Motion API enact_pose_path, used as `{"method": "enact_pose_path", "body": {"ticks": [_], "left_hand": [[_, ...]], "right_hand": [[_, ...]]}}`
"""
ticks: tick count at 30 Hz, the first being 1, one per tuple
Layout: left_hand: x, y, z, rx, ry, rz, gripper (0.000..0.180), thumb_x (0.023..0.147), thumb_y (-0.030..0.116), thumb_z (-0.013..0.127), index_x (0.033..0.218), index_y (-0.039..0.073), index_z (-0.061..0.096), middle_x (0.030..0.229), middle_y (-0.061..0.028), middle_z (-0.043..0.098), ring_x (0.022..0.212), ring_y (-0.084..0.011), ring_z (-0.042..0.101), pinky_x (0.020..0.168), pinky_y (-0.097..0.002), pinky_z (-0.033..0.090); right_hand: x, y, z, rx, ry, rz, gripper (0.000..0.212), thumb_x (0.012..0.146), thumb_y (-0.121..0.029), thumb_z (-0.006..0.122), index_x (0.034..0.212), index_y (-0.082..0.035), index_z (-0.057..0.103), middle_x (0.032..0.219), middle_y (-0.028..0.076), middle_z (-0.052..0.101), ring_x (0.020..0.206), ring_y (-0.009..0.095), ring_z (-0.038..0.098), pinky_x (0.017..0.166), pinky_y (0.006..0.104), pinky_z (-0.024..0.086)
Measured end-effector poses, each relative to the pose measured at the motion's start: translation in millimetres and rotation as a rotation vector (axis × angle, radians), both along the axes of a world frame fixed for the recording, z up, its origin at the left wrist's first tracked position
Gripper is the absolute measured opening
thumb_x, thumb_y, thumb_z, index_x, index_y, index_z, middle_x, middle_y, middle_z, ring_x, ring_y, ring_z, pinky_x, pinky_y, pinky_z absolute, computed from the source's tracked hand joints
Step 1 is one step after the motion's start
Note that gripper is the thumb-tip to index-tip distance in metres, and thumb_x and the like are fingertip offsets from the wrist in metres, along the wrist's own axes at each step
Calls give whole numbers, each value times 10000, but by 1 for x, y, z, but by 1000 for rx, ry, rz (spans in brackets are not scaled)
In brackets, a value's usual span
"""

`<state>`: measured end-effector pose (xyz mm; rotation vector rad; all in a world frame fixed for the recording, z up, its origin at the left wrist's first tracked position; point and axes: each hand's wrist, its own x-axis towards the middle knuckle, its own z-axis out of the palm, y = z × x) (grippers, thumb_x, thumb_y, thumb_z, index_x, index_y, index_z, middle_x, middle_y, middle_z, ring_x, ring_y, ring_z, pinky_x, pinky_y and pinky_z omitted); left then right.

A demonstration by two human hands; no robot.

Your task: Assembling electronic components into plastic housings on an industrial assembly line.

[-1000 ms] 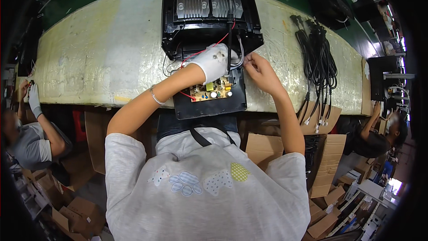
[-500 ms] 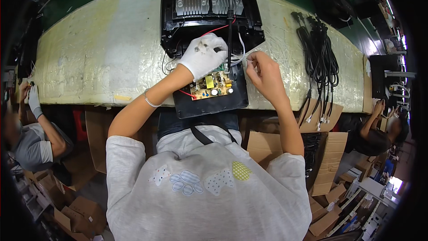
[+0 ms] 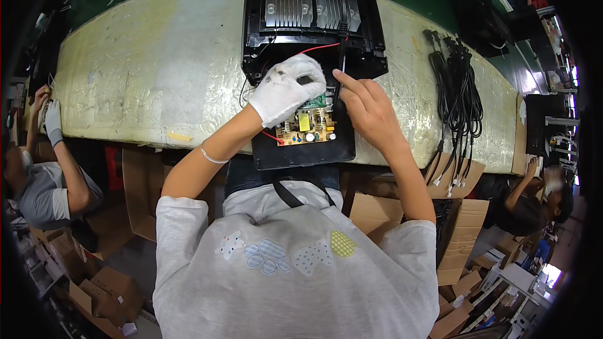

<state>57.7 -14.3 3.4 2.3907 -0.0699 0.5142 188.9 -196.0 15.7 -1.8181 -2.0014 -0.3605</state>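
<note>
An opened black electronics housing [image 3: 252, 50] with a finned metal heatsink [image 3: 317, 7] inside sits in front of me. A black panel [image 3: 301, 158] lies on its near side, bearing a tan circuit board [image 3: 308, 127] with a yellow part and a smaller green board [image 3: 320, 102]. My left hand [image 3: 286, 90], in a stained white glove, is closed above the boards; what its fingers pinch is hidden. My bare right hand [image 3: 370, 110] is beside the black cable [image 3: 342, 56], index finger stretched toward it, other fingers curled together. Whatever it holds cannot be made out. A red wire [image 3: 323, 46] runs behind the glove.
A bundle of black cables [image 3: 453, 88] with white plugs lies at the right of the film-covered bench [image 3: 151, 75]. Cardboard boxes [image 3: 461, 238] stand below its front edge. One person [image 3: 53, 182] works at the far left, another [image 3: 534, 194] at the far right.
The whole view has shifted, so the bench things appear further right. My right hand's index finger has straightened toward the black cable, away from the white wires. My left hand stays over the boards.
</note>
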Motion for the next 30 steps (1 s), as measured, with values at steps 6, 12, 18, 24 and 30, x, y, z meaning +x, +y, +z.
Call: {"method": "enact_pose_path", "body": {"ticks": [6,12,18,24,30], "left_hand": [[19,-22,12,-513,-18,-124,62,866,67,637,902,19,623,996,-83,626,927,-237,624,827,-329,513],[26,-27,-7,-195,-199,-147,189,810,-2,634,983,73,644,968,-86,640,874,-278,633,743,-328,534],[17,-26,-2,148,-167,-179,319,787,19,601,1100,75,618,1058,-89,626,920,-274,634,770,-339,545],[15,-30,-2,239,-204,-93,354,792,47,589,1145,74,600,1090,-85,617,927,-267,634,745,-341,551],[19,-27,-2,261,-167,-113,349,772,43,607,1119,82,614,1084,-83,625,911,-261,637,738,-336,550]], "right_hand": [[-17,-4,-29,322,401,-256,207,790,52,675,979,3,608,913,113,564,759,249,576,648,318,474],[-16,-13,-26,285,667,-347,176,784,60,666,948,3,635,907,81,567,677,130,483,587,249,400],[-12,-17,-24,270,777,-365,164,776,44,696,930,-9,680,881,79,581,685,148,528,580,255,423],[-11,-18,-26,288,837,-351,151,783,37,702,925,-12,689,880,71,579,688,138,532,590,249,431],[-12,-18,-28,290,873,-320,149,802,60,679,941,9,672,907,70,576,718,120,518,621,234,423]]}}
